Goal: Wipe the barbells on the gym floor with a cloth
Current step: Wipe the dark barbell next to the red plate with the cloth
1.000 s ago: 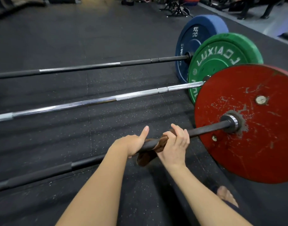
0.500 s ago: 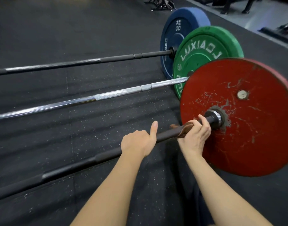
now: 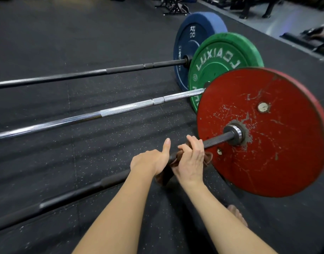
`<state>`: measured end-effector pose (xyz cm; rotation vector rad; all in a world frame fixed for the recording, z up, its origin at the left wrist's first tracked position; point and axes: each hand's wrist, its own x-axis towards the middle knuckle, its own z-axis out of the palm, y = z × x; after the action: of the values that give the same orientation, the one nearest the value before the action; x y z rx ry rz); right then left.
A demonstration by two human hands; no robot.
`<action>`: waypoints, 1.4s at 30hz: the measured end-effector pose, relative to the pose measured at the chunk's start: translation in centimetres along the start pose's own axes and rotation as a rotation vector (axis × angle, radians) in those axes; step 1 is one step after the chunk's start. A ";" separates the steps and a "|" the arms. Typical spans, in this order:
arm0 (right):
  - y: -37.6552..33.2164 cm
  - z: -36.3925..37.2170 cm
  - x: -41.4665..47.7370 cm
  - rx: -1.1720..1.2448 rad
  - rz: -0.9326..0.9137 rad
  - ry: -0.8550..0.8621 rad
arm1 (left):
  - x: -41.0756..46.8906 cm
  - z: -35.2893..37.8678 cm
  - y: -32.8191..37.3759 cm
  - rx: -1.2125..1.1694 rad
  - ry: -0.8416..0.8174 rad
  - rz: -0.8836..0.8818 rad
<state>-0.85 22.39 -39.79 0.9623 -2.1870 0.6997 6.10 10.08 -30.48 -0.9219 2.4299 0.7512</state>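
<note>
Three barbells lie side by side on the black gym floor. The nearest one has a dark bar (image 3: 71, 197) and a scratched red plate (image 3: 263, 132). My left hand (image 3: 150, 161) grips this bar with the thumb pointing up. Right beside it, my right hand (image 3: 191, 160) holds a brown cloth (image 3: 164, 174) wrapped round the bar, a short way from the red plate's collar. Cloth ends hang below the bar. Behind lie a chrome bar (image 3: 102, 113) with a green plate (image 3: 223, 57) and a dark bar (image 3: 106, 71) with a blue plate (image 3: 192, 39).
Black speckled rubber flooring (image 3: 84, 33) stretches to the left and back. Gym stands and bench legs (image 3: 174, 8) sit at the far top. A paler floor strip (image 3: 289, 17) runs at the upper right. A bare foot (image 3: 237, 214) shows by my right forearm.
My right hand with the cloth slid right along the bar up to the collar, then came back left, close beside my left hand. My left hand has kept its grip.
</note>
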 end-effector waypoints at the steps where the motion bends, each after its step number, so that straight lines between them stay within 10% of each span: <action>1: 1.0 0.0 0.4 -0.019 -0.029 -0.001 | -0.1 -0.1 0.0 -0.001 -0.004 0.003; 10: 10.2 -3.2 3.3 -0.250 0.512 -0.061 | 0.0 0.0 0.0 0.016 -0.032 -0.003; 27: 2.2 -1.9 1.0 -0.023 0.169 -0.106 | 1.4 0.7 -0.5 -0.004 -0.028 -0.013; 32: 7.9 -3.7 3.5 -0.175 0.580 -0.168 | 1.3 0.6 -0.7 -0.037 -0.059 -0.014; 42: 6.3 -3.4 3.2 -0.027 0.769 -0.179 | 0.1 -0.6 0.0 -0.098 -0.172 -0.043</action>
<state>-6.27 26.99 -36.59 0.1311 -2.7246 0.9386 5.85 9.68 -30.11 -0.9042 2.2342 0.9026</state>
